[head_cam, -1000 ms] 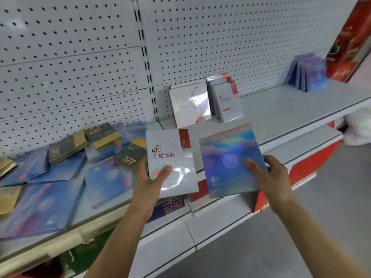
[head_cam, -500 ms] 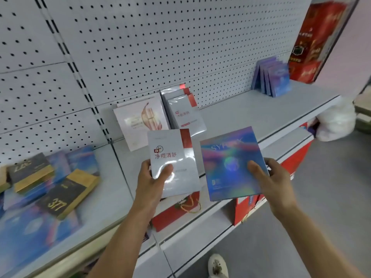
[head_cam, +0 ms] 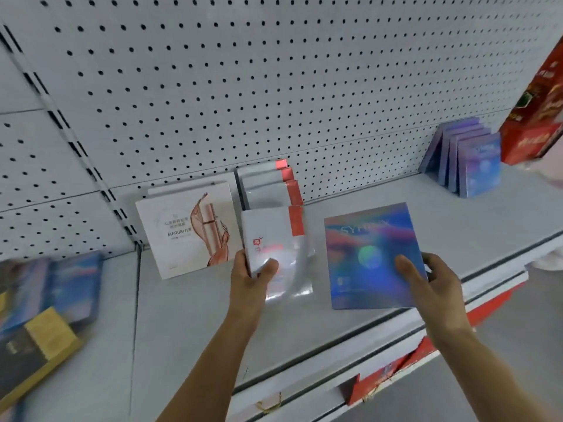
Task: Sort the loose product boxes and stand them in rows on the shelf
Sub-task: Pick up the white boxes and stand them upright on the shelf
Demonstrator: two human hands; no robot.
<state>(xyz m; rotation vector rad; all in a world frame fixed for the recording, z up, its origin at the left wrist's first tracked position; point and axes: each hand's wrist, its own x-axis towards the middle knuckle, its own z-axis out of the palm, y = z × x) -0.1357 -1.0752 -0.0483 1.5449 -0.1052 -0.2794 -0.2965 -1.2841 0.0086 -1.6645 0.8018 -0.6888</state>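
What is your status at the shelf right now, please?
Left hand holds white box. Right hand holds blue box. Matching white row and blue row already standing. Nothing blocking.

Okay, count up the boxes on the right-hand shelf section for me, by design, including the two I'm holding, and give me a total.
Silver boxes with a red corner: 4, three leaning in a row plus one in the left hand.
Holographic blue boxes: 6, five in the far row plus one in the right hand.
White Marubi boxes: 2; the rear one barely shows.
Total: 12
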